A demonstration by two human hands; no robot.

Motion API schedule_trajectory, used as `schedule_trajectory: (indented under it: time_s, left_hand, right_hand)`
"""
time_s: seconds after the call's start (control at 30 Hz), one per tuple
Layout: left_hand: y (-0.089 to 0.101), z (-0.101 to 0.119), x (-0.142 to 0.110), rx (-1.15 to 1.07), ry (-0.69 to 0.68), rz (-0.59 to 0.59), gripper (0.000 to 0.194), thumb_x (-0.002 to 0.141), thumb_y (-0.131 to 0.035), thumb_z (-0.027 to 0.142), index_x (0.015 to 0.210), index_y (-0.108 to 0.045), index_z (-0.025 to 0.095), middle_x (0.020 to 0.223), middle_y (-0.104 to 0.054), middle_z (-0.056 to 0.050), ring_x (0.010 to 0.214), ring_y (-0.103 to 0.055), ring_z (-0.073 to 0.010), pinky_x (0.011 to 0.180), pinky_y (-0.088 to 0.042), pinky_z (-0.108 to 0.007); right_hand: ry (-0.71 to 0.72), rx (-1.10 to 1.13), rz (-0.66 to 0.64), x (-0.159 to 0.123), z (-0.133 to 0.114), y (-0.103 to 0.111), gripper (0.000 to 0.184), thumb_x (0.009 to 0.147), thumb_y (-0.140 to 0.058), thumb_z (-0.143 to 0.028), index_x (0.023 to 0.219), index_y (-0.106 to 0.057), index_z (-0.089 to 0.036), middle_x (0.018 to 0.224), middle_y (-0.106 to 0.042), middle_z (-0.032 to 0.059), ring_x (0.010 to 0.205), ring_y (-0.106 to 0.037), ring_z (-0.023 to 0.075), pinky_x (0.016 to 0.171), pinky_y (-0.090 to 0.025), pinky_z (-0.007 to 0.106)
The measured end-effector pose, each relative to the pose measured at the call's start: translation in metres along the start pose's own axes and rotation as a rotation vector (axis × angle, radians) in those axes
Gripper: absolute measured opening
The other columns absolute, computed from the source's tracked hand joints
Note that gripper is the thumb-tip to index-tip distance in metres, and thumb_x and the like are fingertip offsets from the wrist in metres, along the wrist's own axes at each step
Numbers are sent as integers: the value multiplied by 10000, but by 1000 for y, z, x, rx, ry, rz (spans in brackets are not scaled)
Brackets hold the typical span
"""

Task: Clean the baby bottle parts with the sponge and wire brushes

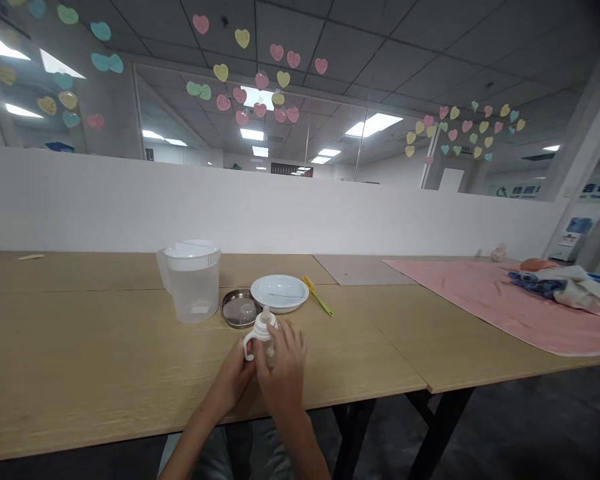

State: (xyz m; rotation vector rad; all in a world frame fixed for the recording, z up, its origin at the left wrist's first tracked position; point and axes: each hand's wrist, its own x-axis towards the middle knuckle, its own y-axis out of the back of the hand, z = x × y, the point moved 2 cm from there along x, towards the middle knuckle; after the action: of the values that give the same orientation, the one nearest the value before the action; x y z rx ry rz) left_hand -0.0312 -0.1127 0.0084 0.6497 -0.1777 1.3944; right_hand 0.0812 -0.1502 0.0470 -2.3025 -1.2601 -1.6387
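Note:
A white baby bottle (263,331) with side handles and a nipple on top stands on the wooden table (80,347). Both my hands close around it. My right hand (283,363) wraps the bottle's body from the right. My left hand (236,379) grips it from the lower left, under the handle. Just behind the bottle lies a round metal lid (234,311) with a clear dome-shaped cap (247,311) on it.
A clear plastic jug with a white lid (191,281) stands behind on the left. A white dish (279,293) and a yellow-green brush (318,297) lie behind the bottle. To the right, a pink cloth (500,300) carries bundled fabric (565,283). A white partition (280,213) backs the table.

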Motion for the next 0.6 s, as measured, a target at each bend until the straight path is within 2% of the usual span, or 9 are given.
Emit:
schedule_trajectory:
  time_s: [0.1,0.17,0.23,0.33,0.4,0.53,0.6]
  left_hand:
    - [-2,0,5,3,-8,-26,332,744,-531,315,1028,-562,146,1049,-613,-115,986,-541,-260,889,-414,-394]
    - [-4,-1,8,-4,-5,-35,318,742,-526,312,1011,-580,151,1063,-612,-113,1010,-532,-258,905,-408,-385]
    - [-3,-3,7,-20,17,-2,322,742,-518,321,1007,-582,150,1052,-618,-108,978,-546,-251,892,-419,-381]
    - [-1,-2,1,-5,52,-1,324,738,-533,336,1005,-567,154,986,-633,-91,925,-559,-245,858,-437,-377]
    - [0,1,-3,8,65,-42,324,755,-533,346,1024,-547,165,969,-629,-79,935,-551,-244,852,-436,-374]
    - [0,4,-4,-14,80,-49,302,767,-523,362,997,-533,166,964,-618,-76,930,-545,-243,836,-435,-363]
    - [-1,2,-2,-22,103,-43,279,767,-515,364,952,-531,157,938,-617,-78,895,-549,-240,807,-442,-358]
  right_hand:
    - [42,-12,17,-7,-13,-8,175,807,-482,-243,943,-581,-196,1213,-514,116,1166,-409,277,971,-243,529]
    - [53,11,47,-7,-17,-12,189,805,-473,-221,963,-568,-182,1192,-520,132,1166,-407,278,971,-254,527]
    - [19,62,88,-4,-14,-12,224,805,-465,-220,1005,-554,-171,1107,-561,137,1102,-462,268,931,-326,487]
    - [-110,170,137,7,0,-6,282,798,-474,-253,1061,-539,-174,981,-607,107,936,-550,240,816,-422,408]
    - [-160,238,104,14,10,-2,370,785,-487,-262,1147,-504,-185,1048,-599,93,969,-548,237,826,-428,389]
    - [-132,334,-59,13,11,6,435,765,-516,-252,1195,-488,-191,1108,-594,76,1022,-544,223,862,-436,350]
    - [-144,330,-51,7,7,11,431,761,-530,-257,1185,-497,-183,1111,-595,87,1016,-550,228,858,-442,353]
